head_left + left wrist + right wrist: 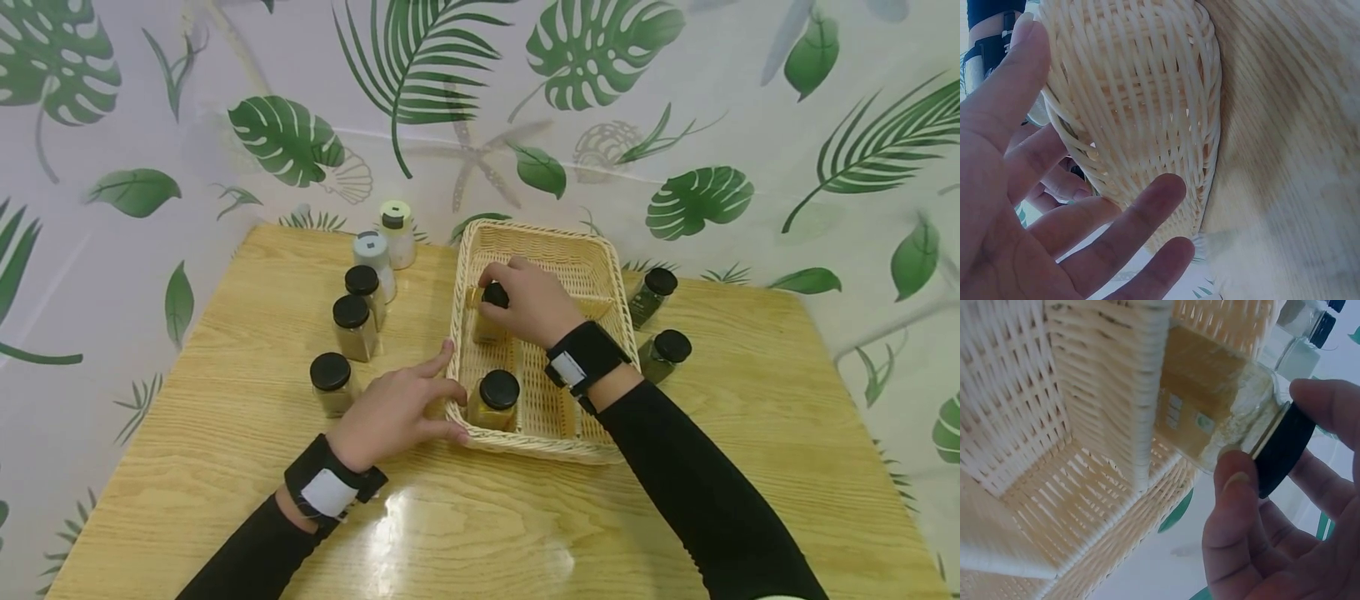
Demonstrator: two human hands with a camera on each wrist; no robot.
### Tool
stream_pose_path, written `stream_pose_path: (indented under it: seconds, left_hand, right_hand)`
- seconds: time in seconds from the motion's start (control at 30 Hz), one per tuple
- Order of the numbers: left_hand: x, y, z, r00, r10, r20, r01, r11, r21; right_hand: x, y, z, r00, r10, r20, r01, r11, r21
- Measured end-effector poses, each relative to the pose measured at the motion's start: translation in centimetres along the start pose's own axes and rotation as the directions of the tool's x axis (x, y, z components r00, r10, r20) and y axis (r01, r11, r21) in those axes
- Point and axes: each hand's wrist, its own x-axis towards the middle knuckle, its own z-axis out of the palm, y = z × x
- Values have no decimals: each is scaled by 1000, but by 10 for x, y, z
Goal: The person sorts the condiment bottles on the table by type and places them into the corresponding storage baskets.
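In the head view, my right hand (pixel 534 302) is over the far left part of the wicker basket (pixel 551 446). Its thumb and fingers pinch the black lid of a spice jar (pixel 1210 406), filled with pale tan contents and tilted in the right wrist view beside a woven divider. My left hand (pixel 393 412) holds the basket's near left corner, thumb outside and index finger over the rim. In the left wrist view, its other fingers (pixel 1129 250) spread along the outer wall. Another black-lidded jar (pixel 497 398) with yellow contents stands in the near left compartment.
Left of the basket, several jars stand in a row: black-lidded ones (pixel 354 329), a pale blue-lidded one (pixel 372 250) and a pale yellow-lidded one (pixel 397 233). Two black-lidded jars (pixel 663 354) with dark contents stand to the right. A leaf-patterned cloth (pixel 465 158) hangs behind the wooden table (pixel 480 533).
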Motion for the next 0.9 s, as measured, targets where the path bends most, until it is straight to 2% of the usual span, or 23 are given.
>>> stream_pose_path:
  seconds: [0.33,0.47,0.67,0.8,0.9]
  left_hand:
    - [0,2,2,1000,-13,12,13,1000,-9]
    - [-1,1,2,1000,-9,10,10,1000,-7]
    - [0,2,3,1000,-8,5,8,1000,1]
    - [0,3,2,1000,-12,5,12,1000,-25]
    - [-1,3,3,1000,-21,8,21,999,-40]
  right_hand:
    - [-9,4,0,1000,-14,-16,14,1000,14]
    - [-19,6,-6,999,-20,-34,21,1000,9]
    - [-52,25,-31,995,3,-95,-3,1000,-7]
    - [-81,52,-45,987,-1,-158,-4,999,-33]
    - [-103,77,-51,985,35,-169,-43,998,-44]
